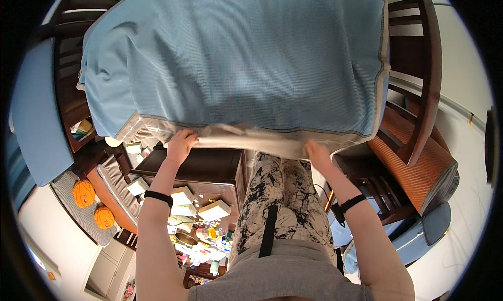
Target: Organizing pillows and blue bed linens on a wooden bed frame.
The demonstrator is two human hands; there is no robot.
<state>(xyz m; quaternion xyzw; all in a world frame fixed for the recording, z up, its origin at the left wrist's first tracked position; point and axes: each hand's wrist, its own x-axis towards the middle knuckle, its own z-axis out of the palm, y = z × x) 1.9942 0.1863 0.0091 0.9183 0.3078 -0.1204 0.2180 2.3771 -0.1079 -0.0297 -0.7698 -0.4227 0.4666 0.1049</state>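
Note:
A light-blue fabric cover (251, 65) with a beige-grey border lies over a bed between dark slatted wooden rails. At its near edge, my left hand (182, 146) is closed on the beige border (251, 138), left of centre. Farther right along the same border, my right hand (317, 153) grips the fabric, its fingers slightly blurred. The stretch of border between my hands is blurred. Shallow folds run across the left part of the cover.
Dark wooden bed rails (426, 65) stand at right, near a rolled orange-brown mat (416, 159). Below left are a dark wooden cabinet (212, 163), white boxes (214, 210) and assorted small items. Two orange pumpkin-like cushions (83, 194) rest on a grey surface at far left.

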